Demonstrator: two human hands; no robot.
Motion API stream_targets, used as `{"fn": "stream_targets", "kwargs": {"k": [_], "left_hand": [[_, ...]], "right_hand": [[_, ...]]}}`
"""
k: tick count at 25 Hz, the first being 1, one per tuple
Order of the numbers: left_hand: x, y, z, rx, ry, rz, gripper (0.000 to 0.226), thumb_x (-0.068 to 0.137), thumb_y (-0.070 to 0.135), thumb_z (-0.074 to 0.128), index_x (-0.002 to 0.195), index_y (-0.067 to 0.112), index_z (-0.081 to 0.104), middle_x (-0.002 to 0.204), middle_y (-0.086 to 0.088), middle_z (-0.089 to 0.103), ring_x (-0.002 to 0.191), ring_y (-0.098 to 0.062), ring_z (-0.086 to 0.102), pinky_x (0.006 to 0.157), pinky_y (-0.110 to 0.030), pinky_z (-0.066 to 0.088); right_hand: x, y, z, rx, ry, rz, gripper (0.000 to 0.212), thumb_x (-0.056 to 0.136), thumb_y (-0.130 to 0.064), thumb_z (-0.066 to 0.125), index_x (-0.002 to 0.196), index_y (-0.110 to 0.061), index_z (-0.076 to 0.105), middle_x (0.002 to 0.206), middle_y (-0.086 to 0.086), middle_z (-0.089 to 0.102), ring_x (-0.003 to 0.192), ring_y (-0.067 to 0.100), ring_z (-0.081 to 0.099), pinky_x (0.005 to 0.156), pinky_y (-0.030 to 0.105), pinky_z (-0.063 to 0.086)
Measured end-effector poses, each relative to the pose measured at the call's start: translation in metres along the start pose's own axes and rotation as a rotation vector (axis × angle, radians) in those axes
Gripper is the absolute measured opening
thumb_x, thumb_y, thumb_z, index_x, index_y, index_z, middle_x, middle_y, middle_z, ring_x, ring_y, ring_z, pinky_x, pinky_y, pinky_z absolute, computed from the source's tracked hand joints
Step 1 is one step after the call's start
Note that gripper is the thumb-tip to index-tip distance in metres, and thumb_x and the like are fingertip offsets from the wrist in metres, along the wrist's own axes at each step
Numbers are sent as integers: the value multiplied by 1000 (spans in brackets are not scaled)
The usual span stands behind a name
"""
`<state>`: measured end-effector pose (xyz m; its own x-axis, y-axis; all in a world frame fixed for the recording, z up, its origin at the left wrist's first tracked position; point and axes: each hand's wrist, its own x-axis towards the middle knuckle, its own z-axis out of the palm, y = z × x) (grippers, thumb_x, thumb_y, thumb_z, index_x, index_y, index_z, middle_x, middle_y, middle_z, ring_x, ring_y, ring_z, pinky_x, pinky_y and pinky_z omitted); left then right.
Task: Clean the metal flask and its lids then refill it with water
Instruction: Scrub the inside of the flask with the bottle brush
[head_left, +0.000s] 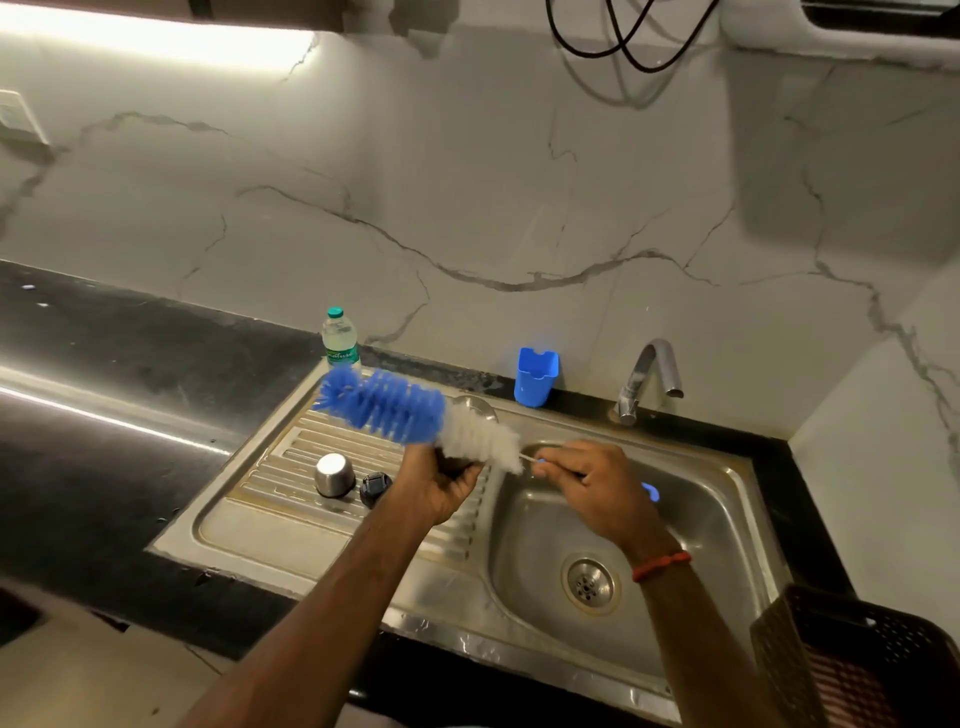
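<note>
Left of hands (441, 488) gripping a brush (384, 405), 2 lids (335, 474).

sink (332, 540): ribbed shiny steel | brush (395, 410): blue-and-white bristles | cap (334, 474): polished metal | counter (104, 374): glossy black stone

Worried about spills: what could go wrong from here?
The blue-and-white bottle brush, gripped by the right hand, ends near the clear plastic water bottle and might topple it. The steel cup lid and black stopper lid sit loose on the ribbed drainboard beside the left hand holding the metal flask, easily knocked.
</note>
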<state>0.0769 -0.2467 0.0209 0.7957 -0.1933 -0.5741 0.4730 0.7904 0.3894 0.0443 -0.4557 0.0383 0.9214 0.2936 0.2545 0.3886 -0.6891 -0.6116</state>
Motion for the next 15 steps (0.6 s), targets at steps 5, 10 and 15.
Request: {"fn": "stream_targets", "kwargs": {"k": [5, 10, 15], "left_hand": [[0, -7, 8, 99, 63, -4, 58, 87, 53, 69, 117, 3, 65, 97, -16, 71, 68, -25, 73, 58, -33, 64], [-9, -14, 4, 41, 27, 16, 41, 101, 40, 54, 118, 4, 65, 94, -17, 72, 80, -29, 72, 49, -33, 61], [-10, -24, 13, 98, 76, 5, 59, 88, 55, 66, 117, 4, 65, 100, -16, 71, 75, -25, 72, 50, -31, 61]], "right_hand": [[9, -4, -5, -47, 113, 48, 29, 95, -29, 63, 119, -13, 71, 102, 4, 72, 91, 13, 63, 88, 38, 54], [-5, 1, -7, -19, -34, -17, 23, 94, -29, 63, 112, -19, 74, 97, -2, 71, 88, 7, 61, 84, 34, 52], [2, 3, -10, -64, 139, -10, 27, 97, -32, 61, 116, -16, 72, 94, -1, 69, 85, 12, 60, 81, 35, 52]]}}
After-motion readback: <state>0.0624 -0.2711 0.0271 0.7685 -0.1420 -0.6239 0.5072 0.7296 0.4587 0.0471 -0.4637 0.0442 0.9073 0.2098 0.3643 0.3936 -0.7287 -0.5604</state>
